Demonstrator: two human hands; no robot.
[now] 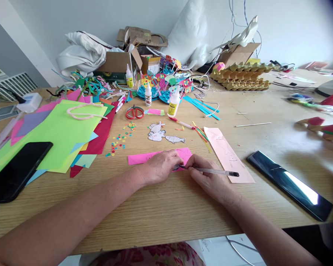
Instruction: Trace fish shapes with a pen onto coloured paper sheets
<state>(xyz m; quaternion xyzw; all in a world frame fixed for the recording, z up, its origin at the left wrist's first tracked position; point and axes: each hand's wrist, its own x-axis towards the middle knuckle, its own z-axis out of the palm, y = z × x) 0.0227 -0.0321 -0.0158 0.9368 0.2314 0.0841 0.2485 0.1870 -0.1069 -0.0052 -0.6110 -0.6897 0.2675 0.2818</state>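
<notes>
A bright pink paper strip (pixel 138 159) lies flat on the table in front of me, with faint drawn lines on it. My left hand (pixel 162 166) rests over the strip, its fingers bent and pressed together on a small greyish piece that I cannot make out. In my right hand (pixel 208 171) is a pen (pixel 215 171), its dark end to the right and its tip by the left fingertips. Just beyond lie several paper fish cutouts (pixel 175 139). A pale pink strip (pixel 229 157) with drawn outlines sits to the right.
Coloured paper sheets (pixel 55 136) and a black phone (pixel 19 171) are at left; another dark phone (pixel 290 184) is at right. Red-handled scissors (pixel 134 112), a glue bottle (pixel 174 103), confetti dots (pixel 118 144) and egg cartons (pixel 238 77) stand or lie farther back.
</notes>
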